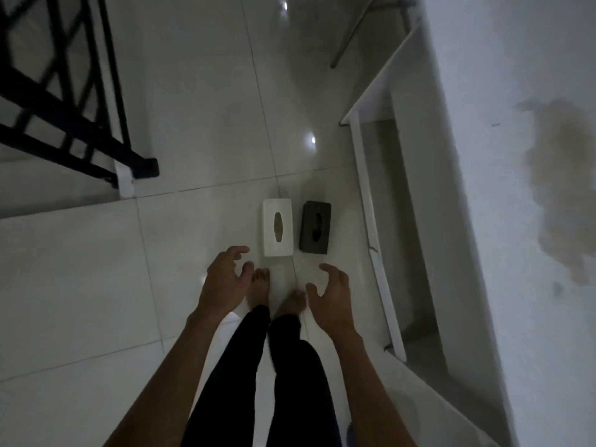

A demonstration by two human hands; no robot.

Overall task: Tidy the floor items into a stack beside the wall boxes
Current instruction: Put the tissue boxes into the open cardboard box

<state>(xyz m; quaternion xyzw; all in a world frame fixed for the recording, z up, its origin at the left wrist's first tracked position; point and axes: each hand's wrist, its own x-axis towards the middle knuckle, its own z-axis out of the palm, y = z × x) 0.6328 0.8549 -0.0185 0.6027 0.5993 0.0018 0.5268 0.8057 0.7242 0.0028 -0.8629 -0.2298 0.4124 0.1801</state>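
Floor tiles [193, 108] seen from above, white tissue box [278, 227] laid flat near centre, black tissue box [315, 228] just beside it at 3 o'clock, untouched, left hand [222, 279] at 7 o'clock and right hand [332, 295] at 5 o'clock of the boxes, both held spread, fingers curved, nothing gripped, bare feet [259, 287] between them, black railing [64, 124] at 10 o'clock.

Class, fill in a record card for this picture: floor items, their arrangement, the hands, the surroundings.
Floor items: white tissue box; black tissue box
Arrangement: side by side on the tiled floor, apart, not stacked
Hands: left hand open, holds nothing, near the white tissue box; right hand open, holds nothing
Surroundings: black railing at left; stained wall at right
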